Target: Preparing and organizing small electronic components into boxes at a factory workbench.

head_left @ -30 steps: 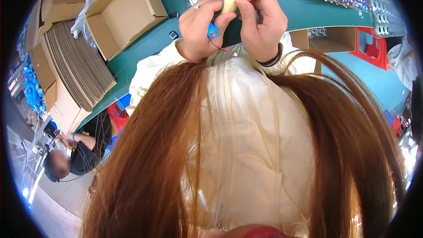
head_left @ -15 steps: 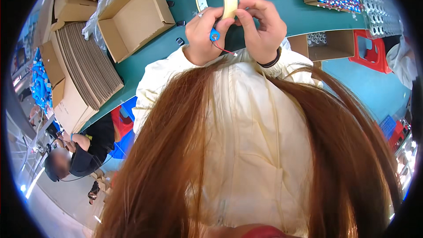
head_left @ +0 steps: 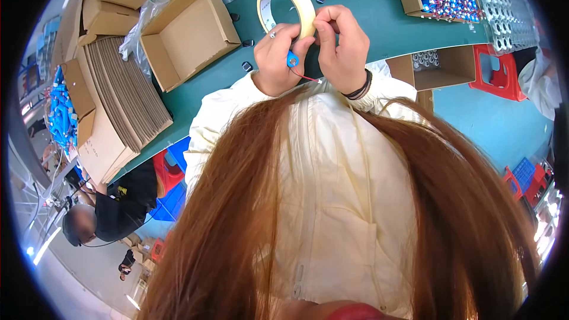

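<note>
At twelve o'clock in view, your left hand (head_left: pixel 274 62) grips the tape roll (head_left: pixel 306 15) and the blue cell (head_left: pixel 292 58); your right hand (head_left: pixel 344 48) pinches at the roll's four o'clock edge.

tape roll (head_left: pixel 306 14): matt paper | blue cell (head_left: pixel 292 60): smooth, seemingly plastic | open box (head_left: pixel 182 34): matt cardboard | jacket (head_left: pixel 339 184): smooth cloth

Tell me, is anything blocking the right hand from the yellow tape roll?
Nothing visible: the right hand has its fingers at the edge of the tape roll. The blue cylinder, in the left hand, shows lower in view, clear of that spot.
</note>
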Demonstrator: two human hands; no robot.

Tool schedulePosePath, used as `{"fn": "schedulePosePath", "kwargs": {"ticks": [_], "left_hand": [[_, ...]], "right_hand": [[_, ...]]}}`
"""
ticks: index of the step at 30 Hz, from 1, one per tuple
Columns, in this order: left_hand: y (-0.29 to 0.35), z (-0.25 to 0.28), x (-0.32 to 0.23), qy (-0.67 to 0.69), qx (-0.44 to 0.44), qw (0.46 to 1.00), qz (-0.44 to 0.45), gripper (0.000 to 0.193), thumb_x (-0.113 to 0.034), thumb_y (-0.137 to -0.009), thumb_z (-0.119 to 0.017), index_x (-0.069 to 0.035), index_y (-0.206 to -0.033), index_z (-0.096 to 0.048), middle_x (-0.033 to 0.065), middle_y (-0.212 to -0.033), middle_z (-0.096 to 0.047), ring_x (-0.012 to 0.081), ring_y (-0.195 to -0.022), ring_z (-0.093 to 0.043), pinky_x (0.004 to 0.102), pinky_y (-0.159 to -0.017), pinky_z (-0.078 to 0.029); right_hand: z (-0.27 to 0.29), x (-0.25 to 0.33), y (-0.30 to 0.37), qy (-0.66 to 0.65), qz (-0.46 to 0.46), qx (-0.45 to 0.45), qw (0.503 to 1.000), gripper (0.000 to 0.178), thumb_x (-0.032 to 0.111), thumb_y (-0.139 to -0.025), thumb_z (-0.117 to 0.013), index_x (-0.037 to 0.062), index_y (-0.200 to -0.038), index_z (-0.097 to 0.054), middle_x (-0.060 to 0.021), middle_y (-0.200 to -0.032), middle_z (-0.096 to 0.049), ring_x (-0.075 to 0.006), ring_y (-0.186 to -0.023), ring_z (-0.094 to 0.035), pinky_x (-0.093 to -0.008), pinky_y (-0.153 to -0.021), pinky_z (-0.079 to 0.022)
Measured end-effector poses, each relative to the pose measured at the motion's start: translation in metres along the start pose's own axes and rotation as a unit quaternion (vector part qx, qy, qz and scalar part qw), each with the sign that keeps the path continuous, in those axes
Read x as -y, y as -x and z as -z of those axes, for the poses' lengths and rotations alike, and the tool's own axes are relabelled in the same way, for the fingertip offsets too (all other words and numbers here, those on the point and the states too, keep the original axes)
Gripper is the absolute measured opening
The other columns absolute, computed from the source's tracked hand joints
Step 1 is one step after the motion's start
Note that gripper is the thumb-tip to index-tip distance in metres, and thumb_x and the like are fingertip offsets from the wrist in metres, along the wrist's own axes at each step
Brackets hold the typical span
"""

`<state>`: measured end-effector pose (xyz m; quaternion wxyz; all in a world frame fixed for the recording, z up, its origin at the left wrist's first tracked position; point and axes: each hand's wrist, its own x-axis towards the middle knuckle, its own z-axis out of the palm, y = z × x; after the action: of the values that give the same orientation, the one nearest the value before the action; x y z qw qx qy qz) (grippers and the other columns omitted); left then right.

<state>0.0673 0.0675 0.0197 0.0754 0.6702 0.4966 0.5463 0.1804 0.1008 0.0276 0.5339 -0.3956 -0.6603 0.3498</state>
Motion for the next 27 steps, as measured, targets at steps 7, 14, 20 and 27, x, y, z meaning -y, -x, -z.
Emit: {"fn": "schedulePosePath", "kwargs": {"ticks": [7, 14, 20, 27], "left_hand": [[-0.002, -0.004, 0.001, 0.02, 0.003, 0.998, 0.067, 0.012, -0.008, -0.079, -0.062, 0.001, -0.086, -0.058, 0.0123, -0.069, -0.059, 0.0266, -0.057, -0.057, 0.0304, -0.051, -0.044], [-0.008, -0.003, 0.012, 0.069, 0.086, 0.992, 0.069, 0.016, -0.007, -0.076, -0.064, 0.001, -0.088, -0.058, 0.0146, -0.073, -0.059, 0.0296, -0.063, -0.057, 0.0345, -0.056, -0.044], [-0.008, -0.006, 0.01, 0.004, 0.122, 0.992, 0.041, 0.017, -0.003, -0.074, -0.064, 0.003, -0.088, -0.056, 0.0167, -0.077, -0.058, 0.0328, -0.073, -0.056, 0.0383, -0.061, -0.044], [-0.01, -0.005, 0.009, -0.007, 0.093, 0.994, 0.047, 0.015, -0.002, -0.074, -0.062, 0.002, -0.087, -0.056, 0.0147, -0.077, -0.058, 0.0323, -0.072, -0.056, 0.038, -0.06, -0.044]], "right_hand": [[0.0, -0.006, -0.001, -0.011, -0.003, 0.035, 0.999, 0.006, 0.001, -0.082, -0.052, 0.0032, -0.084, -0.046, -0.0098, -0.081, -0.055, -0.0247, -0.062, -0.054, -0.031, -0.055, -0.044], [0.009, -0.009, -0.009, -0.032, -0.1, 0.037, 0.994, 0.005, 0.003, -0.085, -0.049, 0.002, -0.088, -0.045, -0.0118, -0.084, -0.056, -0.0265, -0.066, -0.055, -0.0314, -0.06, -0.045], [0.015, -0.022, -0.02, 0.087, 0.008, 0.009, 0.996, 0.004, -0.003, -0.083, -0.044, 0.0005, -0.086, -0.043, -0.0172, -0.097, -0.053, -0.027, -0.08, -0.055, -0.0322, -0.068, -0.044], [0.012, -0.018, -0.021, 0.057, 0.037, 0.025, 0.997, 0.009, -0.005, -0.08, -0.045, 0.0018, -0.086, -0.043, -0.0193, -0.102, -0.047, -0.0333, -0.086, -0.051, -0.0347, -0.072, -0.042]]}}
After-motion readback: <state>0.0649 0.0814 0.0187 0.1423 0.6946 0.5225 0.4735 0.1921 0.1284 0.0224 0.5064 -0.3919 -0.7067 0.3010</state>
